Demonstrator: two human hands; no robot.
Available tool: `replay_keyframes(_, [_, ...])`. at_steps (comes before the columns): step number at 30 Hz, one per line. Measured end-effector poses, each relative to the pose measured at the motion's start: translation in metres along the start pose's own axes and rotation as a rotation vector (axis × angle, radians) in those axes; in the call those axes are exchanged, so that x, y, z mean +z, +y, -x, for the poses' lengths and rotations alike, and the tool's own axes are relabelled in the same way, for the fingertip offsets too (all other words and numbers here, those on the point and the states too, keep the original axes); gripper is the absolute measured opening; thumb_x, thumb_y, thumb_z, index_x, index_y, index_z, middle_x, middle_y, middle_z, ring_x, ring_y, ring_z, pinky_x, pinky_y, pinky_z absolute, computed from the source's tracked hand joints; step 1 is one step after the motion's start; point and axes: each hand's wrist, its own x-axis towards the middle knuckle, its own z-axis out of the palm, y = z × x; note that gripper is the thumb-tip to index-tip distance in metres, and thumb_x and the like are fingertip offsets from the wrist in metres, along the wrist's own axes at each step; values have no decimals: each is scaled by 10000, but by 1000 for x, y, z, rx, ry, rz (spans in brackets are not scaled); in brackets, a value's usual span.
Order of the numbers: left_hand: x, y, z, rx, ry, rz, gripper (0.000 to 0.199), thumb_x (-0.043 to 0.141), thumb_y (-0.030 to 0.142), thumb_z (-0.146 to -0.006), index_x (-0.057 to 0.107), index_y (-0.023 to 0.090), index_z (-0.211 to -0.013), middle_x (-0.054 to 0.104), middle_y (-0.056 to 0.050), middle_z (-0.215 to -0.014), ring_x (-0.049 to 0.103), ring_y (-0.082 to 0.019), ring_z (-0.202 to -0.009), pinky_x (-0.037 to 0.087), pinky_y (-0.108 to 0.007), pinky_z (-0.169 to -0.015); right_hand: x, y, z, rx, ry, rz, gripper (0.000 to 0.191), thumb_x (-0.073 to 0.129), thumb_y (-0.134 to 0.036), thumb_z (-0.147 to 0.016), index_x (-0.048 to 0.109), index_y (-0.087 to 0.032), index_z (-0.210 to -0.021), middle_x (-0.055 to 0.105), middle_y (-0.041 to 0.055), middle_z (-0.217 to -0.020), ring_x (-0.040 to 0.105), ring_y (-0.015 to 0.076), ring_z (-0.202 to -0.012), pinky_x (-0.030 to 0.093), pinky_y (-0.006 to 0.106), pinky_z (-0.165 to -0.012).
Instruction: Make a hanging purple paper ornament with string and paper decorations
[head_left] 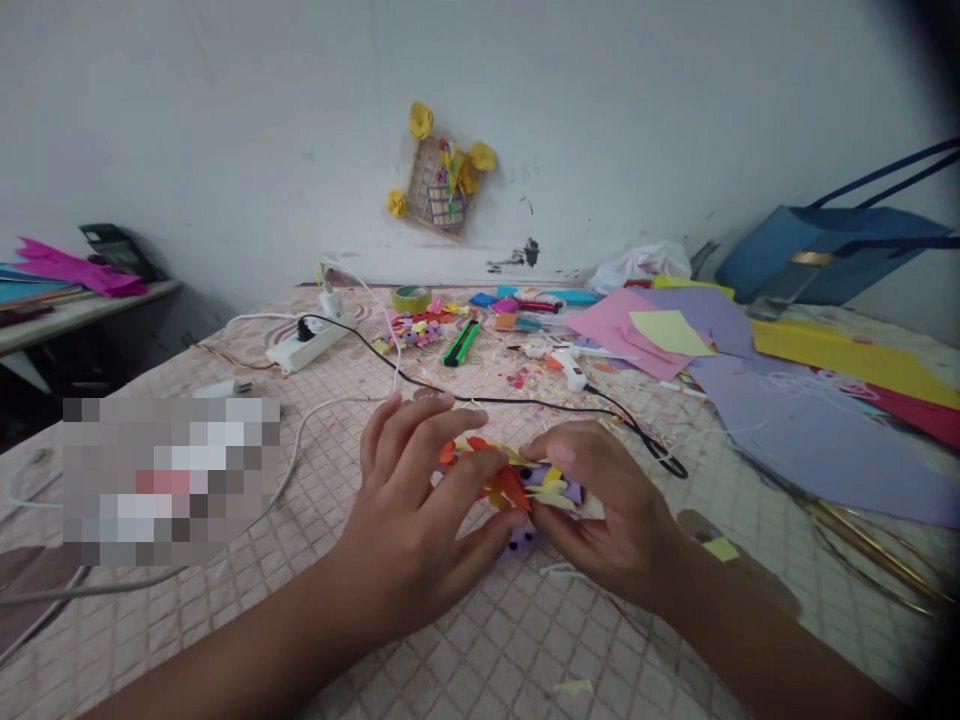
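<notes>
Between my hands is a small purple paper craft (535, 478) with orange, yellow and pale-yellow cut-out pieces and black dots on it. My left hand (420, 510) has its thumb and index finger closed on an orange paper piece (514, 488) at the craft's left part, its other fingers raised and curved. My right hand (619, 500) grips the craft's right side between thumb and fingers. Part of the craft is hidden by my fingers. A purple portion with dark dots (523, 541) shows below my left thumb.
Behind my hands lie a green box cutter (460, 343), a white glue gun (570, 368) with a black cord, tape (412, 299) and paper scraps. A power strip (306, 345) sits left. Coloured paper sheets (825, 430) and a blue bag (832, 250) are right.
</notes>
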Motion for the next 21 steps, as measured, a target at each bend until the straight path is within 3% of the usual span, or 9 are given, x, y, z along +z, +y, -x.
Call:
replay_keyframes(7, [0, -1, 4, 41, 130, -84, 249, 699, 254, -741, 609, 235, -972, 556, -75, -1165, 405, -309, -1210, 294, -557, -1037, -1, -1, 0, -107, 98, 69, 806, 620, -31, -732, 249, -287, -1400, 627, 44, -937, 593, 202, -865, 511, 428, -774])
replay_keyframes(16, [1, 2, 2, 26, 32, 40, 305, 696, 311, -748, 585, 188, -1004, 516, -122, -1201, 375, -329, -1235, 315, -531, -1024, -5, -4, 4, -132, 84, 112, 766, 661, -14, -695, 327, -265, -1338, 628, 53, -980, 572, 200, -867, 504, 437, -808])
replay_keyframes(21, [2, 3, 1, 15, 28, 48, 236, 672, 237, -764, 579, 173, -972, 505, -126, -1208, 370, -325, -1232, 326, -520, -1017, -5, -5, 3, -128, 73, 81, 687, 641, -33, -726, 351, -261, -1305, 634, 56, -985, 576, 203, -885, 504, 436, -800])
